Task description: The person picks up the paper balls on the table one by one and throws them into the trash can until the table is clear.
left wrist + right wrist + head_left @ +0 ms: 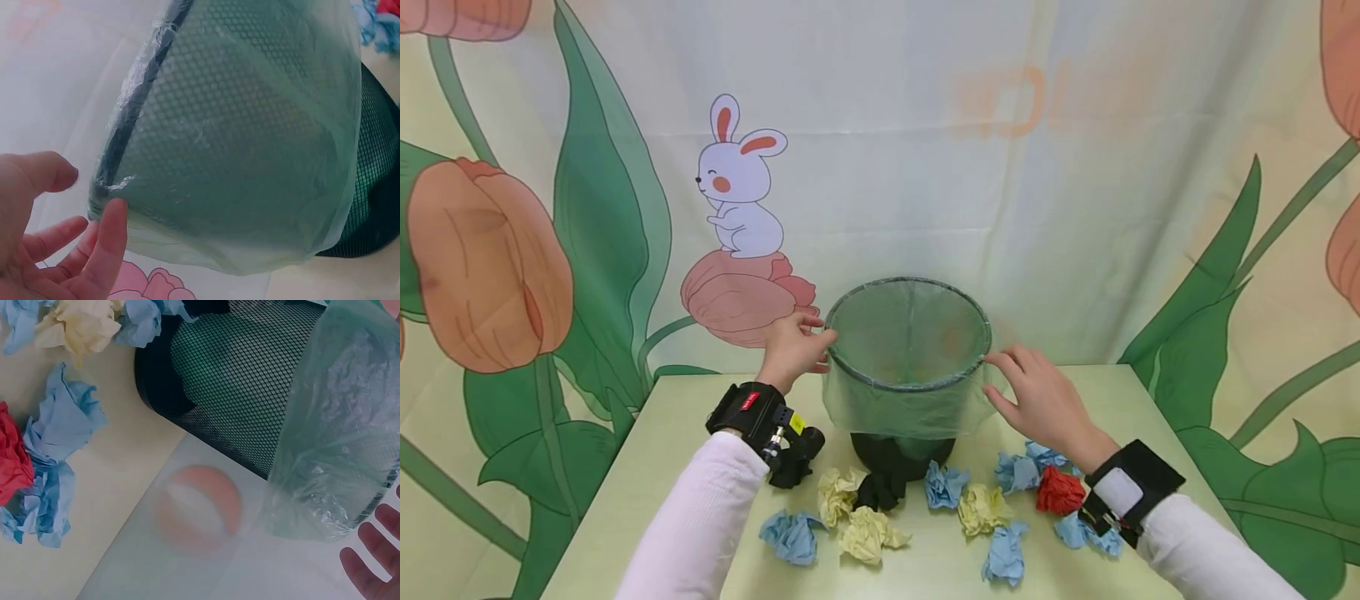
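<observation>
A black mesh wastebasket (868, 454) stands on the table, lined with a thin green plastic bag (895, 414) folded down over its rim. My left hand (793, 346) is at the rim's left side. In the left wrist view its thumb stands apart from the fingers (111, 234), and one fingertip touches the bag. At the rim's right side is my right hand (1041, 396), its index fingertip at the bag's edge and its thumb lower down. The right wrist view shows only some fingers (369, 550) beside the bag (337, 456). Neither hand grips anything.
Crumpled paper balls lie before and beside the basket: several blue (792, 536), several yellow (871, 535), a red one (1060, 490) and black ones (882, 490). Behind the table (647, 467) hangs a printed curtain (880, 167) with a rabbit and tulips.
</observation>
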`<state>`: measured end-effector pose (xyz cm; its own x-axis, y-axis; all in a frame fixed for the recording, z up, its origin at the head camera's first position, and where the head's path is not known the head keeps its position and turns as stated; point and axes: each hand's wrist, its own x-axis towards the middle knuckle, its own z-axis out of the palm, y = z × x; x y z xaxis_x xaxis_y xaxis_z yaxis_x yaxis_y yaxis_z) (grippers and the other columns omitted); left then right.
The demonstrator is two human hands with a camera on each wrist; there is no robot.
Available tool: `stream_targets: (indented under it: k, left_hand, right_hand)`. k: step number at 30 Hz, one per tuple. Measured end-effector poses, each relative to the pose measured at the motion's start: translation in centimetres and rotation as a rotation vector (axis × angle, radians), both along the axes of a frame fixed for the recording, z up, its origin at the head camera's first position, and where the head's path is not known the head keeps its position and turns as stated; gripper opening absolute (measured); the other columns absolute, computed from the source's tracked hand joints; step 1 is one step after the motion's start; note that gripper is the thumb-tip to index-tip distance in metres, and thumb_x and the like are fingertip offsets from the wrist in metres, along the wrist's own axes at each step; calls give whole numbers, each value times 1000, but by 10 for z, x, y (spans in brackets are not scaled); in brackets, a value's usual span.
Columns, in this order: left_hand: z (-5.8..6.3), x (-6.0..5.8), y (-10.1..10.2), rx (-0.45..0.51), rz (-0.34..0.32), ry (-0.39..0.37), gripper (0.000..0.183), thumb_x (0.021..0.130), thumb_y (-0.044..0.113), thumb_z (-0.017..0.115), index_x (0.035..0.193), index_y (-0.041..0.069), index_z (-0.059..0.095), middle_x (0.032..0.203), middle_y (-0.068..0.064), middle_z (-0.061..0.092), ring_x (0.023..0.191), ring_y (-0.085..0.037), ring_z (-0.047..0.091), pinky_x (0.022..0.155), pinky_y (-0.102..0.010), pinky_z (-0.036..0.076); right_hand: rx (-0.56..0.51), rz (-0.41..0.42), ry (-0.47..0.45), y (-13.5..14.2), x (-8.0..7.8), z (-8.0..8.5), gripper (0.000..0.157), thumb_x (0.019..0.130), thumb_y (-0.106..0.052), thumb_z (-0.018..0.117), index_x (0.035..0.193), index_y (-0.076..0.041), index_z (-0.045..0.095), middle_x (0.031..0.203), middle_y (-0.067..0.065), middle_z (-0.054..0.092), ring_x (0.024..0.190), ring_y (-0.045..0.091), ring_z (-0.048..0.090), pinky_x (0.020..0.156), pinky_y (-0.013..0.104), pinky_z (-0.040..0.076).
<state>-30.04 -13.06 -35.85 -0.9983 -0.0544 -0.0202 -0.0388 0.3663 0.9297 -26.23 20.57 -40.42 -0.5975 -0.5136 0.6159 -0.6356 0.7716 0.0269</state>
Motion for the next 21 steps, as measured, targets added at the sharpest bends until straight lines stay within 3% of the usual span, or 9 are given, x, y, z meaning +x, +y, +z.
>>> stream_targets:
  k: [6,21]
  left_hand:
    - [-3,1,3,93,30,-49,42,83,8,60,122,-2,48,90,-13,55,65,-15,58,65,-31,57]
    - [-9,-5,5,228,35,-142,48,85,4,58,130,-1,43,101,-15,54,63,-10,60,65,-24,56]
  right_hand:
    - [2,4,-15,3,7,-11,37,80,-25,68,112,-9,58,101,8,57,90,24,54,70,36,50]
    - [22,-21,-77,6,20,-34,37,80,-28,68,113,-13,59,103,5,57,90,22,55,70,33,51]
